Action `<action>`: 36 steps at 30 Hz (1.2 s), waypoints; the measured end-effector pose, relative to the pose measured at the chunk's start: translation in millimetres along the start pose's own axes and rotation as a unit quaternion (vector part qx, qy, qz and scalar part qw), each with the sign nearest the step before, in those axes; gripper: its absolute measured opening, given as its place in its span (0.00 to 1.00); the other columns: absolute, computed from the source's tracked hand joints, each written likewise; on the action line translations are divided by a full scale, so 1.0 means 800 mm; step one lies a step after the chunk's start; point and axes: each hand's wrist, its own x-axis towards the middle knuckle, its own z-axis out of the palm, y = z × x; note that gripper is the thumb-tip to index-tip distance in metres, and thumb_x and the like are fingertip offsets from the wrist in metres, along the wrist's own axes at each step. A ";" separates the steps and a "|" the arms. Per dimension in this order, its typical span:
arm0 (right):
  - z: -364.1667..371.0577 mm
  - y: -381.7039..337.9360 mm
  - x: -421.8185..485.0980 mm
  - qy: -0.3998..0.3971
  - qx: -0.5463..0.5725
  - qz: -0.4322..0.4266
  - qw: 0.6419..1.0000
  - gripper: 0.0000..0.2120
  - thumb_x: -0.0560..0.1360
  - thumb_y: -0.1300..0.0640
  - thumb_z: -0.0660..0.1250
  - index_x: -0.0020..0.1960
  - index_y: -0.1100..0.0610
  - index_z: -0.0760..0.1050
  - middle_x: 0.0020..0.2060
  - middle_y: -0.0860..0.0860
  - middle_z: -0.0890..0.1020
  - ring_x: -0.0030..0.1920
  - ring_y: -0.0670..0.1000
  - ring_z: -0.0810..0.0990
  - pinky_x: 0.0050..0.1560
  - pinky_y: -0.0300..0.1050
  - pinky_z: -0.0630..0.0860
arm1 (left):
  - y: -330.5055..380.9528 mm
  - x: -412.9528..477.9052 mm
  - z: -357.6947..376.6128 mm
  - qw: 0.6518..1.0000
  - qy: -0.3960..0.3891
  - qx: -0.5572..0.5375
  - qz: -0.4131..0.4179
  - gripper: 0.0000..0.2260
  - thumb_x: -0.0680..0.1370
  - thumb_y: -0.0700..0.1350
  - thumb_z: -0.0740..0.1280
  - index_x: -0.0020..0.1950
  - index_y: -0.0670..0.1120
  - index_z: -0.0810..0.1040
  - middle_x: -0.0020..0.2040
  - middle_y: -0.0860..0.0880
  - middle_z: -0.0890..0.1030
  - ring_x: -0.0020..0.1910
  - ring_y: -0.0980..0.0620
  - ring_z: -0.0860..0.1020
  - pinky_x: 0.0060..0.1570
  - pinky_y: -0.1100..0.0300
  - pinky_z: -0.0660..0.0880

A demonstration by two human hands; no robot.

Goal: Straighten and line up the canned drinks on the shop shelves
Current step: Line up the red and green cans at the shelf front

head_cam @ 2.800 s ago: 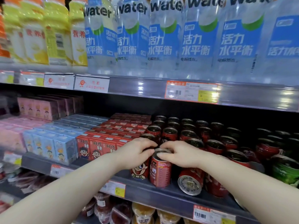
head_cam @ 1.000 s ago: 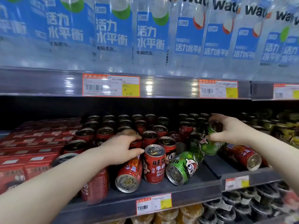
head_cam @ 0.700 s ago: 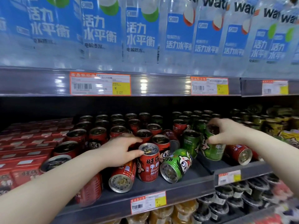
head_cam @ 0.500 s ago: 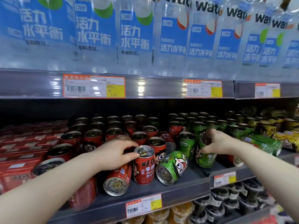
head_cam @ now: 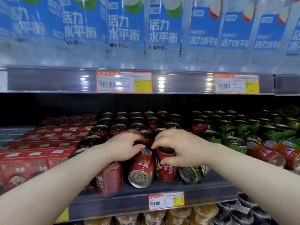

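Head view: right hand (head_cam: 178,148) grips the upright red can (head_cam: 165,169) by its rim, thumb on its front. Left hand (head_cam: 125,146), blurred, fingers curled, seems to hold the tipped red can (head_cam: 141,168) just beside it. That can's long axis runs front-to-back, base toward the shelf edge (head_cam: 113,203).

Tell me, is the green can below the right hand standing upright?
No, the green can lies on its side at the shelf's front, one end facing outward.
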 end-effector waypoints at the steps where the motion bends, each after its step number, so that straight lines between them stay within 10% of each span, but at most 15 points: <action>1: 0.008 -0.015 0.015 -0.037 -0.037 -0.050 0.997 0.27 0.71 0.48 0.69 0.69 0.47 0.67 0.67 0.47 0.70 0.69 0.49 0.65 0.69 0.49 0.61 | -0.007 -0.006 -0.002 1.000 0.009 0.000 -0.004 0.15 0.79 0.49 0.62 0.64 0.50 0.75 0.65 0.51 0.74 0.66 0.53 0.70 0.66 0.61 0.65; 4: 0.035 -0.040 0.050 -0.129 -0.134 -0.122 0.975 0.37 0.70 0.55 0.70 0.74 0.46 0.58 0.73 0.48 0.62 0.74 0.54 0.54 0.71 0.57 0.52 | -0.030 -0.027 -0.007 0.999 0.035 -0.001 -0.034 0.14 0.78 0.49 0.62 0.63 0.49 0.77 0.63 0.51 0.76 0.65 0.52 0.72 0.65 0.59 0.67; 8: 0.054 -0.044 0.073 -0.130 -0.169 -0.142 0.967 0.34 0.68 0.52 0.71 0.70 0.46 0.63 0.68 0.48 0.70 0.66 0.55 0.65 0.63 0.54 0.61 | -0.052 -0.056 -0.017 0.995 0.057 0.002 -0.084 0.13 0.78 0.49 0.61 0.61 0.52 0.78 0.61 0.53 0.78 0.62 0.53 0.74 0.63 0.57 0.69; 18: 0.017 -0.023 0.087 -0.113 0.155 0.065 0.979 0.31 0.65 0.47 0.75 0.64 0.49 0.67 0.56 0.45 0.74 0.54 0.46 0.74 0.52 0.39 0.72 | -0.064 -0.086 -0.027 0.992 0.024 -0.011 -0.125 0.15 0.79 0.54 0.60 0.63 0.51 0.76 0.61 0.51 0.77 0.62 0.53 0.73 0.63 0.57 0.69; 24: 0.023 -0.022 0.095 -0.197 0.093 0.047 0.975 0.37 0.66 0.47 0.74 0.70 0.49 0.62 0.64 0.47 0.72 0.60 0.48 0.72 0.61 0.45 0.73 | -0.059 -0.106 -0.035 0.996 -0.043 0.008 -0.078 0.43 0.59 0.75 0.57 0.69 0.54 0.69 0.67 0.54 0.71 0.67 0.55 0.66 0.68 0.57 0.63; 32: 0.041 -0.032 0.127 -0.103 0.036 0.057 0.992 0.31 0.68 0.48 0.73 0.68 0.50 0.68 0.63 0.51 0.73 0.62 0.53 0.74 0.60 0.48 0.73 | -0.054 -0.119 -0.031 0.994 -0.048 0.055 -0.077 0.41 0.66 0.65 0.70 0.74 0.54 0.59 0.72 0.54 0.63 0.71 0.54 0.60 0.69 0.60 0.55; 36: 0.054 -0.050 0.156 -0.046 0.124 0.068 0.989 0.19 0.72 0.50 0.68 0.62 0.52 0.71 0.59 0.51 0.76 0.59 0.53 0.75 0.57 0.42 0.72 | -0.060 -0.120 -0.037 0.990 -0.052 0.054 -0.118 0.60 0.49 0.81 0.55 0.76 0.52 0.55 0.76 0.52 0.57 0.74 0.51 0.56 0.73 0.55 0.54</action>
